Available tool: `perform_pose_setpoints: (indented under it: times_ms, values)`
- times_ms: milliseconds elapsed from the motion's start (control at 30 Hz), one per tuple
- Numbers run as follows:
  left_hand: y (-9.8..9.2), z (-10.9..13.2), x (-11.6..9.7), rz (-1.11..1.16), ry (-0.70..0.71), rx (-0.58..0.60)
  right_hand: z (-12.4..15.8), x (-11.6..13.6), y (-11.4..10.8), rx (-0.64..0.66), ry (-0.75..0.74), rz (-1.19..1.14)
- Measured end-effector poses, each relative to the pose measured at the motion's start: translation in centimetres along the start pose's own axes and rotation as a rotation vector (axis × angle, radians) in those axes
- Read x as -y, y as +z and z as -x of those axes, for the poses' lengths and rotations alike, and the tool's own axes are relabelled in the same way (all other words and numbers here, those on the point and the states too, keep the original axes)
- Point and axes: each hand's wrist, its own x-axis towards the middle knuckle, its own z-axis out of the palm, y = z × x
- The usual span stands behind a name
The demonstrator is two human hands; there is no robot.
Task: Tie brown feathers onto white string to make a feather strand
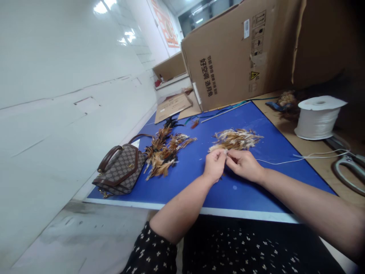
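Observation:
My left hand (214,163) and my right hand (244,164) meet above the blue table top (199,182), fingers pinched together on the near end of a bunch of brown and white feathers (235,139). A thin white string (285,161) runs from my right hand off to the right, toward a white spool of cord (318,117). A second, darker pile of brown and orange feathers (164,150) lies to the left of my hands.
A small brown patterned handbag (121,169) sits at the table's left edge. A large cardboard box (242,53) stands behind the table. Scissors (349,167) lie at the right on the brown board. A white wall runs along the left.

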Motion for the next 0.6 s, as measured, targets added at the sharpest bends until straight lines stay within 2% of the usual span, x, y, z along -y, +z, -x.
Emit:
perform_pose_setpoints:
  times_ms: [333,600]
  values:
    - [-0.1,-0.1,0.3,-0.174,0.173,0.025,0.5,-0.3,0.5,0.027,-0.03,0.025]
    - [-0.2,-0.8,0.4,-0.217,0.188,0.037,0.6,-0.1,0.4,0.011,-0.062,0.059]
